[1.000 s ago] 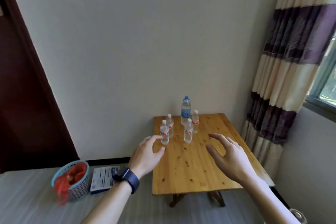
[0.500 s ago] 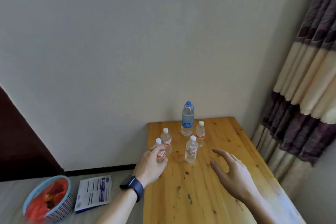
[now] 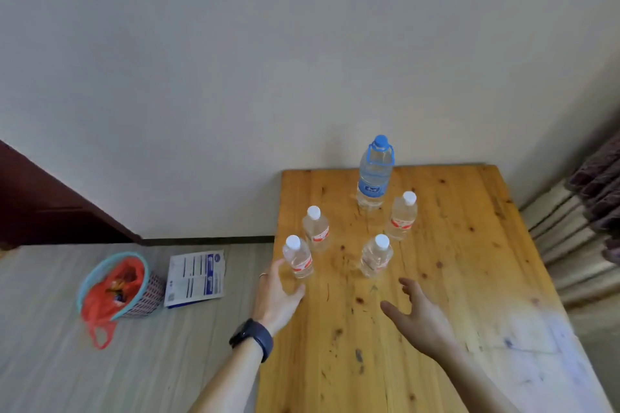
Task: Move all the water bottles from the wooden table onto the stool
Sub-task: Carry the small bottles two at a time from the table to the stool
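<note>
One bottle (image 3: 298,260) upright, beside left hand (image 3: 276,295)

Soft, even daylight; wide-angle bending at the edges, slight motion blur, pale glare lower right.

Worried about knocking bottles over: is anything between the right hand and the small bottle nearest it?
Nothing visible. Only bare wooden table separates the right hand from that small bottle, which it does not touch.

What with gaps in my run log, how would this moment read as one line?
left hand: open, at near-left bottle | right hand: open, over table | bottles standing: five | stool: unseen
</note>
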The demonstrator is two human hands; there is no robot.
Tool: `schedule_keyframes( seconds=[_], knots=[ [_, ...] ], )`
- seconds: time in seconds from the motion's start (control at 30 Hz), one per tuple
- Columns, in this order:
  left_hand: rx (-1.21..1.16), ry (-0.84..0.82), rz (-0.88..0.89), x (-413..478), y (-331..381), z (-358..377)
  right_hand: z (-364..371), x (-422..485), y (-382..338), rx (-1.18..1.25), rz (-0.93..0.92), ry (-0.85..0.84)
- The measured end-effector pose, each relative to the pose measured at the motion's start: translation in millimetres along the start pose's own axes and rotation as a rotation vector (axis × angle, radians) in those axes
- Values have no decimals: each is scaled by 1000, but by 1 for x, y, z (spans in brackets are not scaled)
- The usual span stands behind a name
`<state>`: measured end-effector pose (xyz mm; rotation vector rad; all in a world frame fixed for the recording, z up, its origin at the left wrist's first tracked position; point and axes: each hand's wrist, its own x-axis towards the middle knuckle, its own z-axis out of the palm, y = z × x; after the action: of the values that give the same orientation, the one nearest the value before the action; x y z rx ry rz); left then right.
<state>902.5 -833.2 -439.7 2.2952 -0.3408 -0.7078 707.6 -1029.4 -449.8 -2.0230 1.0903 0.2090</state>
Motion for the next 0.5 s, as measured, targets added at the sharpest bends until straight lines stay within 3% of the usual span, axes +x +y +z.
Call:
schedule_keyframes(
  seconds=[0.3, 0.4, 0.5],
  knots=[
    [-165, -97, -94, 105, -13, 28, 0, 113, -25, 142, 37, 4],
    [-143, -126, -56, 121, -13, 31, 14, 125, -27, 165, 45, -25],
    [-152, -144, -25, 117, -15, 27, 19, 116, -36, 199, 100, 68]
  ],
)
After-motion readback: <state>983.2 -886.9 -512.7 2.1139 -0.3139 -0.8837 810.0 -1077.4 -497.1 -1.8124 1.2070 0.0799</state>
